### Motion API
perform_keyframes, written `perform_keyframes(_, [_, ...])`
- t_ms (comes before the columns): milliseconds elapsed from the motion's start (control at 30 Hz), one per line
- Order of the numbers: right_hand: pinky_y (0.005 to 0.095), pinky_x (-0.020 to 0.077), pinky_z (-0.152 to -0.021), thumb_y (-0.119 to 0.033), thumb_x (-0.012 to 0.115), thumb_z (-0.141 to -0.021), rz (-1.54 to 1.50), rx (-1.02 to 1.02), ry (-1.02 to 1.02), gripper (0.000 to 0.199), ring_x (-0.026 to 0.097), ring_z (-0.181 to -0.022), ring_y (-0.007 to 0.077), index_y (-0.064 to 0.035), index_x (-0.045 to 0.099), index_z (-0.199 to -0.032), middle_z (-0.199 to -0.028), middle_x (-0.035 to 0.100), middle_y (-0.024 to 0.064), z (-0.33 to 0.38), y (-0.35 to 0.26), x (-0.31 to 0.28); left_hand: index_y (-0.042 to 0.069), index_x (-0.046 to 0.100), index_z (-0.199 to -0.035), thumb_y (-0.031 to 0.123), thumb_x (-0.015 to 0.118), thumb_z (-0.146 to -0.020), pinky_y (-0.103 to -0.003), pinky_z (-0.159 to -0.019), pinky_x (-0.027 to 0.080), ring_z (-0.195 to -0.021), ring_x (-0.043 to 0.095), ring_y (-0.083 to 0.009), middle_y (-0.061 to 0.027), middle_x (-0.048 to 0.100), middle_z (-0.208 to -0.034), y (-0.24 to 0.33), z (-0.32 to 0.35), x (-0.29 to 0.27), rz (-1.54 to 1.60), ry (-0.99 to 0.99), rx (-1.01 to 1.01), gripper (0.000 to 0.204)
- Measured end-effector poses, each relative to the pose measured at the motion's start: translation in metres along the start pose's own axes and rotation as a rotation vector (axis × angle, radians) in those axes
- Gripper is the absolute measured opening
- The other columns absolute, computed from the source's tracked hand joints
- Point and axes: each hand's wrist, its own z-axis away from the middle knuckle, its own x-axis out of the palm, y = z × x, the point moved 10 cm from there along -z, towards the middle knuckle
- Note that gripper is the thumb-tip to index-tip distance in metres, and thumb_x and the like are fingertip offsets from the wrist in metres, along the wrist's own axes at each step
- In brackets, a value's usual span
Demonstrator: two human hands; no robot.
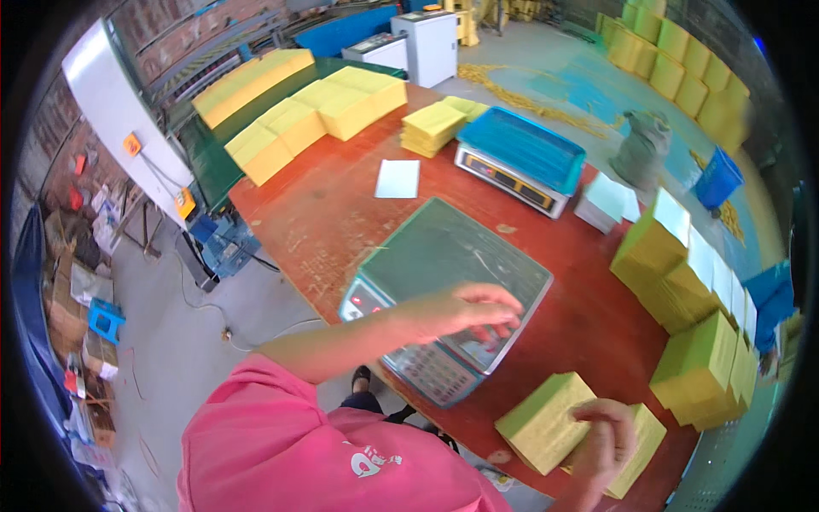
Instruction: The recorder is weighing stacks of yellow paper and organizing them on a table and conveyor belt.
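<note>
My left hand (486, 311) is over a bench scale (456, 256) with a dark green flat platform and a keypad on its near side. Its fingers are loosely bent and apart, with nothing seen in them. At the lower right, my right hand (607, 437) is in front of two thick stacks of yellow paper, the left stack (543, 418) and the right stack (641, 448). Its fingers curl toward the left stack without visibly gripping it; whether they touch the paper cannot be made out.
Several more yellow stacks (695, 363), some topped with white sheets, line the red table's right side. A second scale (522, 158) with a blue tray stands farther back beside a small yellow pile (432, 128). A white sheet (397, 179) lies near it. Yellow blocks (294, 128) line the far left edge.
</note>
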Motion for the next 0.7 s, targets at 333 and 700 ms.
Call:
perform_keyframes(333, [0.0305, 0.0512, -0.087, -0.002, 0.051, -0.098, -0.720, 0.686, -0.672, 0.021, 0.064, -0.094, 0.0177, 0.0026, 0.061, -0.116, -0.105, 0.066, 0.0103, 0.050, 0.103, 0.497, 0.002, 0.061, -0.121, 0.028, 0.056, -0.100, -0.033, -0.088, 0.052, -0.101, 0.064, -0.0164, -0.0095, 0.067, -0.111, 0.009, 0.184, -0.429, -0.173, 0.690, 0.032, 0.034])
perform_keyframes(700, [0.0275, 0.0520, -0.079, -0.003, 0.058, -0.094, -0.050, 0.285, -0.327, 0.023, 0.064, -0.089, 0.0122, 0.0010, 0.060, -0.116, -0.103, 0.067, 0.0103, -0.020, 0.175, 0.646, 0.000, 0.051, -0.134, 0.031, 0.064, -0.091, -0.036, -0.099, 0.046, -0.116, 0.059, -0.0268, -0.0170, 0.060, -0.129, 0.100, 0.103, -0.693, -0.823, 0.779, 0.097, 0.054])
